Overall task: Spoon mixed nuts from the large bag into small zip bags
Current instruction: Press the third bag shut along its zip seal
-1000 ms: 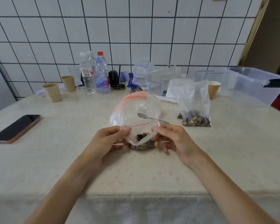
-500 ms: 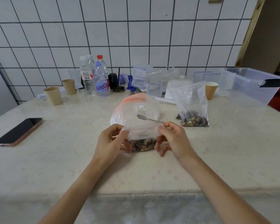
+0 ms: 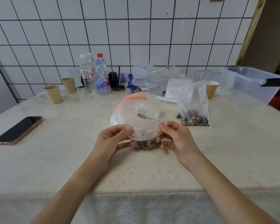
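A small clear zip bag (image 3: pixel 145 135) with mixed nuts in its bottom stands on the table's middle. My left hand (image 3: pixel 111 139) pinches its top edge on the left, and my right hand (image 3: pixel 176 138) pinches the top edge on the right. Right behind it lies the large clear bag (image 3: pixel 132 107) with an orange-red zip strip, its mouth gaping toward me. A metal spoon (image 3: pixel 143 116) shows through the large bag. Another small bag (image 3: pixel 193 107) holding nuts stands to the right.
A phone (image 3: pixel 18 130) lies at the left. Two paper cups (image 3: pixel 52 96), water bottles (image 3: pixel 95 78), empty zip bags (image 3: pixel 152 80), a third paper cup (image 3: pixel 211 88) and a clear plastic bin (image 3: pixel 252 84) line the back by the tiled wall.
The small bag's mouth, open a second ago, has been drawn together between my two hands, and its top edge now runs flat from thumb to thumb. The camera view tilted up slightly.
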{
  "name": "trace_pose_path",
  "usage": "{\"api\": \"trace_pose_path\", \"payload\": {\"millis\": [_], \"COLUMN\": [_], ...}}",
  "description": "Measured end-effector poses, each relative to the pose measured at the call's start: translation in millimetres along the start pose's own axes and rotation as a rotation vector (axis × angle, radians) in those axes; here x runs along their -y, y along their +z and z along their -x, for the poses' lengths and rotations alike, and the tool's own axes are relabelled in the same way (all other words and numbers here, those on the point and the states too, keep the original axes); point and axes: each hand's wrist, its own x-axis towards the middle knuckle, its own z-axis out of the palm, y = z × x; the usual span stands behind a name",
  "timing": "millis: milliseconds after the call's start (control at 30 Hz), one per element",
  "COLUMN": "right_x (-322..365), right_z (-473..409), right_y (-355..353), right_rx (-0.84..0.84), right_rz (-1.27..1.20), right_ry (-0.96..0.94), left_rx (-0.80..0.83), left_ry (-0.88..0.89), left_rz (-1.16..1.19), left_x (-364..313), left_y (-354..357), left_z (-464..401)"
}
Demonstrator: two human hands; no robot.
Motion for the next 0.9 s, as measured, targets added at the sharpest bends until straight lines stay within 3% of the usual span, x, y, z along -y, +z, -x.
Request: {"api": "trace_pose_path", "payload": {"millis": [100,167,233,400,533,667,767,900], "right_x": [-9.4,-12.7,-14.1,-6.5,8.2,17.5,24.2,29.1], "right_z": [0.8,5.8,9.7,9.7,12.7,15.3,15.4,13.8], "right_y": [2.8,7.4,11.5,15.1,7.8,1.6,3.1,12.1], "right_rx": [-0.142,-0.141,-0.097,0.014,0.124,0.225,0.216,0.005], "right_rz": [0.278,0.427,0.514,0.423,0.130,-0.061,-0.057,0.170], "right_ry": [-0.253,-0.384,-0.443,-0.220,0.063,0.168,0.163,0.067], "left_rx": [-0.142,-0.266,-0.356,-0.293,-0.033,0.212,0.182,-0.026], "left_ry": [0.185,0.330,0.391,0.219,-0.067,-0.235,-0.159,-0.081], "left_rz": [-0.280,-0.530,-0.571,-0.445,-0.123,0.074,0.043,0.015], "left_x": [3.8,8.6,10.7,0.9,-12.2,-17.2,-16.7,-22.7], "left_y": [2.8,6.4,9.0,9.4,0.5,-11.7,-8.0,6.9], "left_z": [0.7,1.6,1.7,3.2,3.8,-0.4,0.2,3.0]}}
